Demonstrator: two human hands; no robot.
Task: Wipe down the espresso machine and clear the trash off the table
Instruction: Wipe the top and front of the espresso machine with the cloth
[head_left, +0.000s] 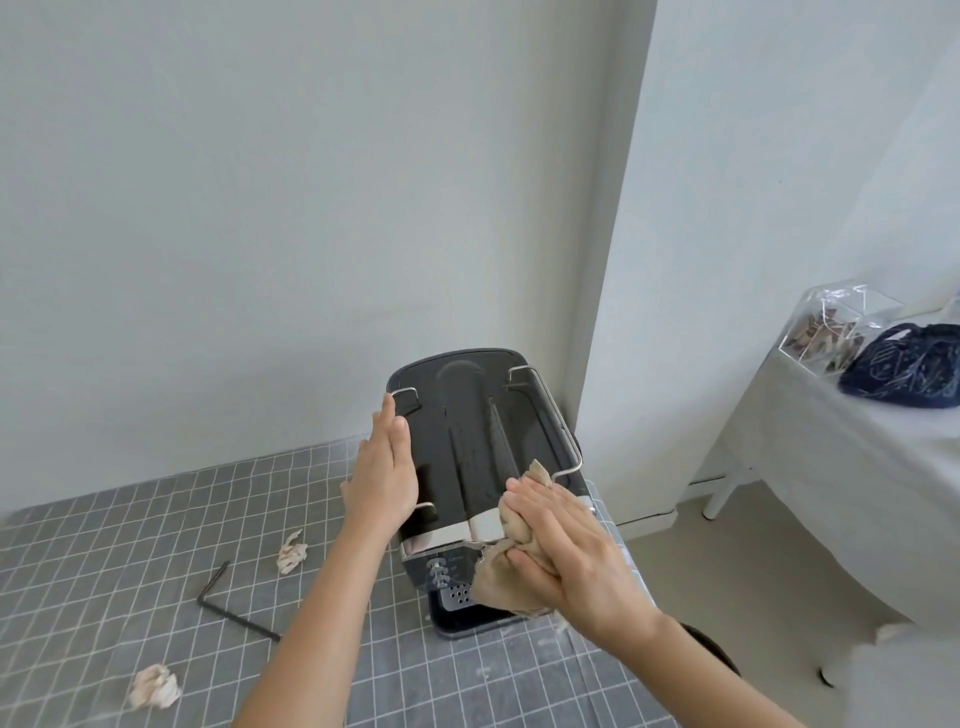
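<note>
A black espresso machine with a wire top rail (467, 441) is set at the far right corner of a grey grid-patterned table (130, 561), against the wall. A flat left hand (382, 480) is pressed to its left side, while a bunched beige cloth (511, 551) is held against its front right edge by the right hand (566, 556). Left of the machine, a small crumpled paper scrap (291, 552) is seen, with a dark L-shaped hex key (231, 603) before it and a larger crumpled paper wad (154, 687) nearest the front edge. Well apart to the right, a clear plastic box (826, 327) and a dark blue patterned bundle (904, 366) are placed side by side on a cloth-covered side table (831, 457).

No legible text or labels anywhere, espresso machine (467, 447) included.
</note>
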